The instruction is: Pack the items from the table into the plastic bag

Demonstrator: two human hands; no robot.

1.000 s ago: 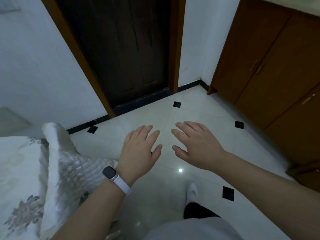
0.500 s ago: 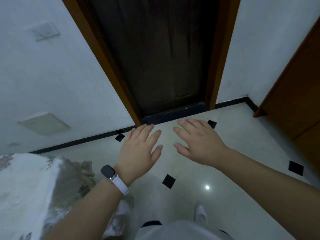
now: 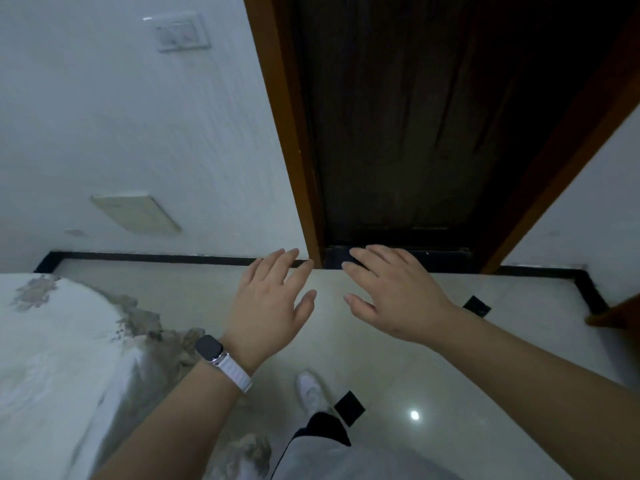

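- Hands out front, both of them, palms down, centre of the frame, nothing in either.
- Left hand (image 3: 266, 306) sits just left of centre, fingers spread and loose, empty, hovering over the pale floor tiles (image 3: 450, 341).
- Dark-faced smartwatch (image 3: 209, 347) on a white strap rides that left wrist, lower centre-left.
- Right hand (image 3: 391, 292) floats just right of centre, fingers fanned and relaxed, gripping nothing; its fingertips overlap the dark threshold at the foot of the door.
- The 2 hands are close together but apart, thumbs pointing at each other across a small gap.
- Dark wooden door (image 3: 415, 116) fills the upper centre and upper right, boxed in by an orange-brown frame (image 3: 280, 98).
- White wall on the upper left carries a switch plate (image 3: 180, 31) near the top and a cream panel (image 3: 135, 213) lower down.
- Black skirting (image 3: 156, 258) runs along the base of the wall, mid-left.
- Bed with a pale floral quilted cover (image 3: 52, 358) takes the lower left corner.
- White shoe (image 3: 311, 389) shows at lower centre, beside a small black diamond tile (image 3: 349, 407).
- Table, items and plastic bag: none of them in shot, so their position cannot be told.
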